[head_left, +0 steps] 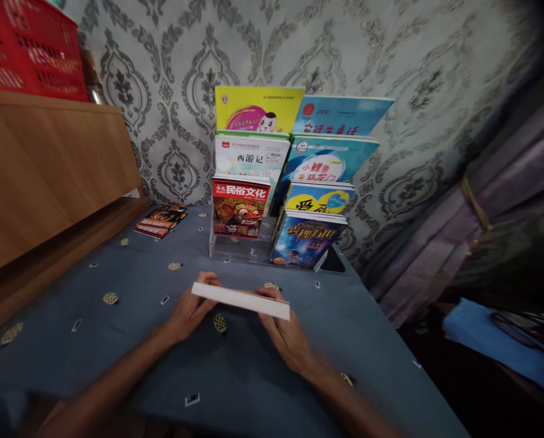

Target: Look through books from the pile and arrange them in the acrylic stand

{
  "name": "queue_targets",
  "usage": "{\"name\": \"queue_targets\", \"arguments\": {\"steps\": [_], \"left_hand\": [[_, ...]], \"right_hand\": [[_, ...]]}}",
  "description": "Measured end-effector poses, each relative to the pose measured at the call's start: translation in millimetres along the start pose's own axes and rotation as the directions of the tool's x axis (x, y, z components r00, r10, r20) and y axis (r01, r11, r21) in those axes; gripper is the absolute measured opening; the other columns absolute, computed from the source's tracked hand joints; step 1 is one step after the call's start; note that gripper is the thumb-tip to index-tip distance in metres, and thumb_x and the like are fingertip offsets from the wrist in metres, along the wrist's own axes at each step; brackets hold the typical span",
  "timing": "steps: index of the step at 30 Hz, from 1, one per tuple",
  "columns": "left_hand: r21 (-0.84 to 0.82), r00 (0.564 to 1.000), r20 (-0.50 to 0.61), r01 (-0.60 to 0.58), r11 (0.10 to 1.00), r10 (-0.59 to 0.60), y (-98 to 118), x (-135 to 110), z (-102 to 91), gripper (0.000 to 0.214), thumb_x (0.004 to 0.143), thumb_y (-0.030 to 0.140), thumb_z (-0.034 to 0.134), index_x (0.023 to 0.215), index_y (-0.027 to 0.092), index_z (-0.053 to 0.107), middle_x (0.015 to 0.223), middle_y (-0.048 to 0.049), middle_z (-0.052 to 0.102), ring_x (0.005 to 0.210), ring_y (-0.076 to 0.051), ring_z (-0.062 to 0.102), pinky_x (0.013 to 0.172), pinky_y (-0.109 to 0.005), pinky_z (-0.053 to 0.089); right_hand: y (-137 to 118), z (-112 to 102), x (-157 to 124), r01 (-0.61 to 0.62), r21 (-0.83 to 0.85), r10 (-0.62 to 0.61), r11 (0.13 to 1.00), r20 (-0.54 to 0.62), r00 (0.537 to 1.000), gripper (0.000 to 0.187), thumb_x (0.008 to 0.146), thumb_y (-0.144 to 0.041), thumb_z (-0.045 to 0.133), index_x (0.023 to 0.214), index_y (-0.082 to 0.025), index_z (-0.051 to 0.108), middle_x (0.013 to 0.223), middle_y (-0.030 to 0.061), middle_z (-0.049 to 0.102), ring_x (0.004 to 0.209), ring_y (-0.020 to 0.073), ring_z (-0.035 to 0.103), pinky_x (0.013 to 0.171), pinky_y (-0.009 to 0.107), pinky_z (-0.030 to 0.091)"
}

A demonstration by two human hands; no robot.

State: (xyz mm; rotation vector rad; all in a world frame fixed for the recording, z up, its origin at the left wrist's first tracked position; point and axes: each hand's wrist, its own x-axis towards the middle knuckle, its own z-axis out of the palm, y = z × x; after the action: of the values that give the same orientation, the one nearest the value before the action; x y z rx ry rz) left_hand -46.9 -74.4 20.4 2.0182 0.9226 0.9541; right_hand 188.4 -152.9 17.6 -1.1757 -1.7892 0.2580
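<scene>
My left hand (196,307) and my right hand (283,328) grip a book (241,300) by its two ends, above the table. Only the white page edge faces me; its cover is turned out of sight. Beyond my hands stands a clear book rack (240,248) with several upright books in tiers. At its front left is a red book (241,207) with a mask on the cover, and at its front right a blue book (307,239). Behind them rise a white book (250,155), a yellow book (259,109) and more blue ones.
A small pile of books (161,220) lies on the blue patterned tablecloth (135,304) at the back left. Along the left stands a wooden cabinet (48,176) with a red basket (34,52) on top. A dark flat object (333,260) sits beside the rack; a curtain (445,219) hangs right.
</scene>
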Motion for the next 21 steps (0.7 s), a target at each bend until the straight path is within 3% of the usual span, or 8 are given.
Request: {"name": "queue_targets", "arguments": {"steps": [5,9,14,17,21], "left_hand": [[0.055,0.99,-0.136,0.055,0.997,-0.047,3,18,1.1,0.038,0.096,0.046,0.037,0.115,0.018,0.056,0.112,-0.0116,0.067,0.106,-0.025,0.062,0.096,-0.041,0.048],[0.107,0.974,-0.217,-0.046,0.993,0.068,17,48,-9.8,0.041,0.097,0.048,0.035,0.119,0.019,0.056,0.111,-0.0101,0.066,0.096,-0.022,0.062,0.089,-0.037,0.05],[0.124,0.898,-0.383,-0.184,0.975,0.218,22,103,-24.2,0.049,0.097,0.057,0.037,0.118,0.017,0.057,0.105,-0.0112,0.068,0.099,-0.024,0.062,0.09,-0.038,0.049],[0.094,0.82,-0.475,-0.315,0.945,0.32,16,130,-23.7,0.053,0.096,0.064,0.039,0.12,0.02,0.057,0.113,-0.0113,0.068,0.107,-0.024,0.061,0.094,-0.038,0.048],[0.062,0.813,-0.502,-0.306,0.95,0.294,3,147,-16.5,0.057,0.095,0.071,0.036,0.106,0.02,0.059,0.099,-0.0091,0.07,0.091,-0.022,0.065,0.083,-0.036,0.051]], "right_hand": [[-1,4,17,-0.01,-0.036,0.007,0.999,-0.079,0.997,0.031,0.104,-0.037,0.031,0.121,-0.026,0.055,0.108,0.0101,0.068,0.102,0.026,0.066,0.092,0.044,0.056],[0,-1,52,0.029,-0.045,-0.036,0.999,-0.163,0.986,0.035,0.104,-0.041,0.029,0.12,-0.022,0.054,0.112,0.012,0.066,0.105,0.0257,0.063,0.094,0.044,0.053],[4,-8,111,0.088,-0.008,-0.087,0.996,-0.224,0.971,0.043,0.102,-0.051,0.032,0.114,-0.02,0.057,0.108,0.0132,0.067,0.101,0.0274,0.063,0.09,0.045,0.052],[13,-6,136,0.078,0.049,-0.062,0.996,-0.269,0.961,0.044,0.1,-0.056,0.033,0.116,-0.022,0.057,0.107,0.011,0.069,0.098,0.0267,0.063,0.087,0.044,0.051],[29,-1,148,0.035,0.094,-0.008,0.995,-0.273,0.962,0.047,0.098,-0.061,0.034,0.114,-0.024,0.057,0.107,0.0096,0.07,0.093,0.0254,0.064,0.083,0.042,0.051]]}}
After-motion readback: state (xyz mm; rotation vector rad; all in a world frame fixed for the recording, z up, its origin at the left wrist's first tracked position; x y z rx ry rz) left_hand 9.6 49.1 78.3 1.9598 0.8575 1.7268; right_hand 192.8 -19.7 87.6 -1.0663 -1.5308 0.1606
